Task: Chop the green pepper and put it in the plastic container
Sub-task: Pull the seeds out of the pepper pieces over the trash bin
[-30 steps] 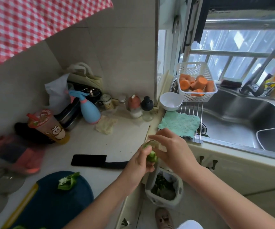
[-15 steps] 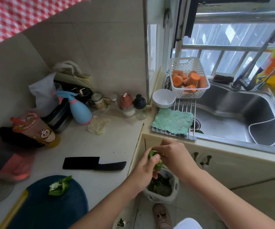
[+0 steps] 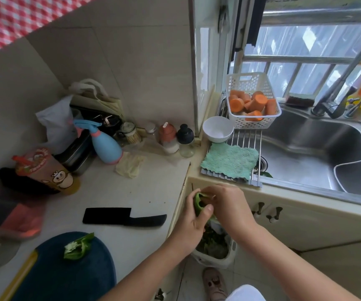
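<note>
My left hand [image 3: 193,216] grips a green pepper half [image 3: 199,202] off the counter's edge, above a small waste bin [image 3: 215,250] on the floor. My right hand [image 3: 229,205] has its fingers closed on the pepper's inside from the right. A second green pepper half [image 3: 78,246] lies cut side up on the dark blue cutting board [image 3: 66,276] at the lower left. A black knife [image 3: 123,218] lies flat on the counter between the board and my hands. A white plastic basket [image 3: 253,101] with carrot chunks stands on the sink rack.
A white bowl [image 3: 218,129] and a green cloth [image 3: 229,161] sit on the rack beside the steel sink [image 3: 316,153]. Jars, a blue spray bottle [image 3: 105,146], a printed cup [image 3: 45,170] and bags crowd the counter's back left.
My hands shifted slightly lower with the pepper half over the bin, and the head view moved a little to the right. The knife and the other half stayed put.
</note>
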Demonstrator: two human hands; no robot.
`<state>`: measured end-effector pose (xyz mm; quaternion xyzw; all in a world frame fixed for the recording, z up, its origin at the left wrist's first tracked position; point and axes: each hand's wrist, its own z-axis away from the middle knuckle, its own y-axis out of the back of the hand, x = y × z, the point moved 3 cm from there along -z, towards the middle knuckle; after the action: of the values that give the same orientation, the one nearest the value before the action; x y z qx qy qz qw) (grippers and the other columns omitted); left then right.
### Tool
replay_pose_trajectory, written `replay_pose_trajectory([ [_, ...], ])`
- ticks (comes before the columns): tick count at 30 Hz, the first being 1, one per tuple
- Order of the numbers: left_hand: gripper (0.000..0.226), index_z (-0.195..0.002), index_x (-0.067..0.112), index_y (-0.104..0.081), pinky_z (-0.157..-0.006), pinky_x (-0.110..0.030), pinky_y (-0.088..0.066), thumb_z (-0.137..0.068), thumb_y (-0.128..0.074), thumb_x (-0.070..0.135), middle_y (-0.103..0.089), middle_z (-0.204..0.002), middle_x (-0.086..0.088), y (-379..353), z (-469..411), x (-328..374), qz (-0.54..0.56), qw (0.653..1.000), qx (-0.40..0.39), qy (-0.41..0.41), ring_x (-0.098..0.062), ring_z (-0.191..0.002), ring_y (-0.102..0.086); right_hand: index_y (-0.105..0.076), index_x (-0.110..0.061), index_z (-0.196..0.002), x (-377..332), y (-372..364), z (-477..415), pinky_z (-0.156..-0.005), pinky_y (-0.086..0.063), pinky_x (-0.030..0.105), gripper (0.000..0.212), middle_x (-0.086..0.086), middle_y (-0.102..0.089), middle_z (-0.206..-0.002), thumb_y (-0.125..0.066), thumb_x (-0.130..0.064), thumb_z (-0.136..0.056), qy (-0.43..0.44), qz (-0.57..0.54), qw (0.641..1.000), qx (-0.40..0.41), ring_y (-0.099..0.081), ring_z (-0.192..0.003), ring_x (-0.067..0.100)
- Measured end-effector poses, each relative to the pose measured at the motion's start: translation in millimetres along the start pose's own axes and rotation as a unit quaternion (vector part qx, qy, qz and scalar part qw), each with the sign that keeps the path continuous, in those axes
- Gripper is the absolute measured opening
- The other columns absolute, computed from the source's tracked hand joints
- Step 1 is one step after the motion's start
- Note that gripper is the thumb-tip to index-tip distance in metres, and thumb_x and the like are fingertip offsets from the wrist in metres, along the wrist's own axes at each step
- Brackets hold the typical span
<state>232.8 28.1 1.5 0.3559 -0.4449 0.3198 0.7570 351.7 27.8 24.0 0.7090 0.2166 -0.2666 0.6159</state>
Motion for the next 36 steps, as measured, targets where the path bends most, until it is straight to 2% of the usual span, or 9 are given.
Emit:
replay_pose_trajectory([
  [2, 0.065, -0.142, 0.033, -0.021, -0.094, -0.039, -0.044, -0.085, -0.039, 0.058, -0.045, -0.133, -0.008, 2, -2, -1, -0.002, 1.0, -0.002, 0.007, -0.033, -0.122, -0.047, -0.077, -0.014, -0.089, -3, 3, -2, -0.056, -0.055, 0.04, 0.026, 0.008, -0.069, -0.072, -0.071, 0.001, -0.069, 0.047, -0.007, 0.999, 0.02, -0.063, -0.062, 0.024],
  [4, 0.053, -0.141, 0.034, -0.022, -0.091, -0.035, -0.045, -0.093, -0.038, 0.051, -0.045, -0.132, -0.008, 5, -4, 1, -0.001, 1.0, -0.005, 0.009, -0.031, -0.119, -0.049, -0.077, -0.013, -0.084, -3, 4, -3, -0.048, -0.054, 0.04, 0.027, 0.008, -0.067, -0.065, -0.071, 0.005, -0.065, 0.073, -0.019, 0.997, 0.033, -0.061, -0.053, 0.024],
  [7, 0.042, -0.136, 0.036, -0.025, -0.077, -0.018, -0.044, -0.097, -0.039, 0.04, -0.046, -0.126, 0.001, 7, -5, 2, 0.007, 1.0, -0.012, 0.001, -0.013, -0.11, -0.051, -0.078, -0.016, -0.09, 1, 3, -4, -0.053, -0.054, 0.033, 0.027, 0.005, -0.069, -0.067, -0.073, 0.002, -0.07, 0.042, -0.066, 0.996, 0.033, -0.062, -0.056, 0.018],
  [12, 0.039, -0.117, 0.048, -0.037, -0.074, -0.022, -0.046, -0.079, -0.044, 0.054, -0.051, -0.114, 0.006, 11, -6, 1, 0.059, 0.998, -0.009, 0.001, -0.009, -0.097, -0.054, -0.078, -0.02, -0.091, 11, 3, -5, -0.065, -0.053, 0.021, 0.018, -0.004, -0.073, -0.074, -0.075, -0.009, -0.077, -0.034, -0.185, 0.982, 0.002, -0.067, -0.067, 0.009],
  [17, 0.046, -0.123, 0.034, -0.048, -0.069, -0.024, -0.049, -0.078, -0.049, 0.048, -0.056, -0.116, -0.005, 13, -6, -1, 0.145, 0.989, -0.027, 0.013, -0.012, -0.091, -0.056, -0.074, -0.004, -0.092, 19, 5, -2, -0.066, -0.057, 0.022, 0.015, 0.011, -0.074, -0.079, -0.073, -0.004, -0.077, -0.187, -0.425, 0.884, -0.047, -0.071, -0.076, 0.024],
  [23, 0.057, -0.123, 0.022, -0.055, -0.064, -0.027, -0.047, -0.072, -0.058, 0.047, -0.053, -0.102, -0.01, 9, -10, -9, 0.277, 0.957, -0.066, 0.047, -0.013, -0.077, -0.054, -0.07, 0.002, -0.092, 31, 9, 0, -0.065, -0.055, 0.019, 0.024, 0.012, -0.074, -0.083, -0.071, -0.011, -0.071, -0.244, -0.559, 0.789, -0.071, -0.07, -0.074, 0.016],
  [25, 0.05, -0.122, 0.024, -0.055, -0.065, -0.026, -0.048, -0.075, -0.061, 0.039, -0.052, -0.106, -0.012, 9, -11, -12, 0.301, 0.95, -0.069, 0.053, -0.014, -0.078, -0.057, -0.071, -0.002, -0.092, 41, 13, 2, -0.064, -0.054, 0.017, 0.018, 0.007, -0.074, -0.08, -0.072, -0.008, -0.076, -0.236, -0.481, 0.843, -0.05, -0.07, -0.072, 0.013],
  [29, 0.042, -0.13, 0.022, -0.047, -0.07, -0.025, -0.054, -0.09, -0.054, 0.013, -0.048, -0.121, -0.016, 13, -10, -15, 0.337, 0.936, -0.06, 0.079, -0.024, -0.093, -0.057, -0.074, -0.02, -0.096, 62, 6, 6, -0.074, -0.055, 0.02, 0.017, -0.007, -0.073, -0.087, -0.073, -0.014, -0.08, -0.151, -0.15, 0.974, -0.075, -0.067, -0.077, 0.007],
  [36, 0.055, -0.132, 0.024, -0.041, -0.088, -0.035, -0.054, -0.088, -0.051, -0.007, -0.048, -0.129, -0.014, 10, -11, -26, 0.319, 0.942, -0.038, 0.101, -0.03, -0.115, -0.055, -0.066, -0.019, -0.12, 75, -21, 8, -0.101, -0.043, 0.027, 0.031, -0.001, -0.063, -0.126, -0.064, -0.024, -0.089, -0.103, 0.019, 0.982, -0.159, -0.058, -0.116, 0.014],
])
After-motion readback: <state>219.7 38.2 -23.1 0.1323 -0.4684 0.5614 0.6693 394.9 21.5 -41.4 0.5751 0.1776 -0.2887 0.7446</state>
